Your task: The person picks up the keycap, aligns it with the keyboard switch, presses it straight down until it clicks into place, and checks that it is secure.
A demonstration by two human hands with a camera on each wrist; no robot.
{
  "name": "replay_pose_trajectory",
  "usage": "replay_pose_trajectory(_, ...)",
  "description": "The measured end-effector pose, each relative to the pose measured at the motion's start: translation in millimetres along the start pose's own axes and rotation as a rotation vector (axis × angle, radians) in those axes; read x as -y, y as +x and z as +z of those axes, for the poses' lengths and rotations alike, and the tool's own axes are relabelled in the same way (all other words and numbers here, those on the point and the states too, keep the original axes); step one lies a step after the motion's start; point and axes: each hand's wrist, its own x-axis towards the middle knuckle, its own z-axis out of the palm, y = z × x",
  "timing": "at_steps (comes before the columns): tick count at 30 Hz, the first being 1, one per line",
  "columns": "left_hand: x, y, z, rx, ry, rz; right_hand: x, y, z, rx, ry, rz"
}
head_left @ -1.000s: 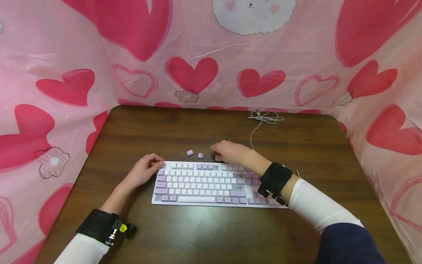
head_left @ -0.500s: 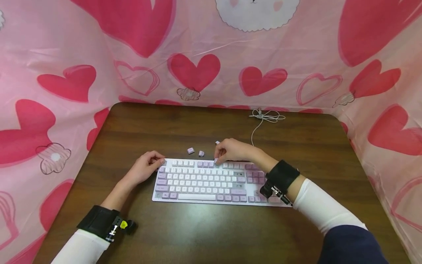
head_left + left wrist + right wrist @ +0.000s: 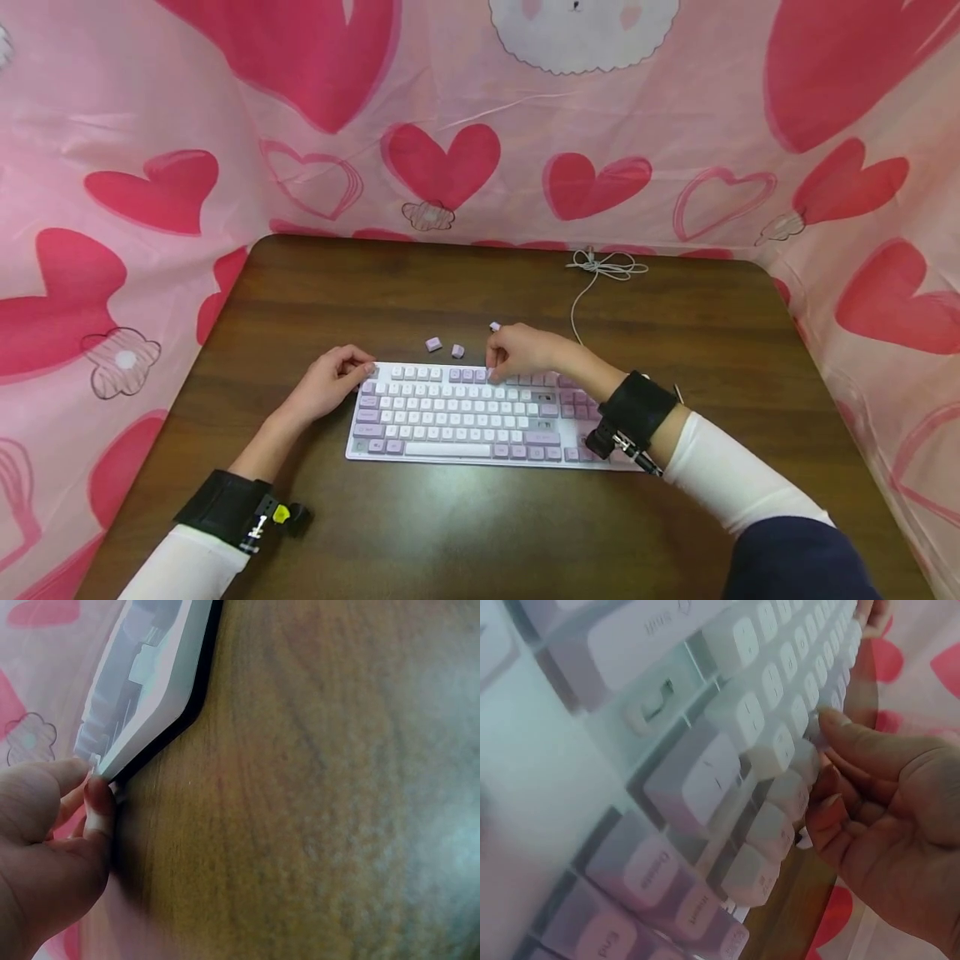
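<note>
A white and lilac keyboard (image 3: 447, 450) lies on the brown table. At its back left corner, my left hand (image 3: 330, 382) grips the edge; in the left wrist view the thumb is on top and curled fingers lie behind the corner. Over the top row, my right hand (image 3: 522, 350) pinches a keycap (image 3: 814, 729) between thumb and fingers, just right of several lilac keys; the fingers hide most of it. Behind the keyboard lie three loose keycaps: a lilac keycap (image 3: 433, 343), another keycap (image 3: 457, 351) and a third keycap (image 3: 495, 327) beside the right hand.
Bare key slots show on the keyboard, such as the Enter slot (image 3: 543, 425) and a front left corner slot (image 3: 360, 447). A thin white cable (image 3: 607, 265) lies bundled at the back of the table (image 3: 450, 533). Pink heart-patterned cloth (image 3: 315, 179) surrounds it.
My right hand has come from behind the keyboard onto the top row with a keycap, then dipped slightly lower. The third loose keycap has come into view. The left hand keeps its hold.
</note>
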Motion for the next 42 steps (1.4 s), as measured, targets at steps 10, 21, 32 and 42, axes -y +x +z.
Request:
replay_pose_trajectory(10,-4.3,3.7,-2.2,-0.001,0.019,0.044,21,-10,3,-0.083,-0.112,0.104)
replay_pose_trajectory(21,-5.8,2.2,-2.3,0.002,0.017,0.014,32,-15,15,-0.193,-0.261,0.027)
replay_pose_trajectory(32,-9.0,2.6,-3.0,-0.001,0.03,0.006,31,-15,13,-0.203,-0.238,0.07)
replay_pose_trajectory(42,-3.1,-0.1,0.1,0.016,0.028,0.001,1,-19,14,-0.174,-0.098,-0.053)
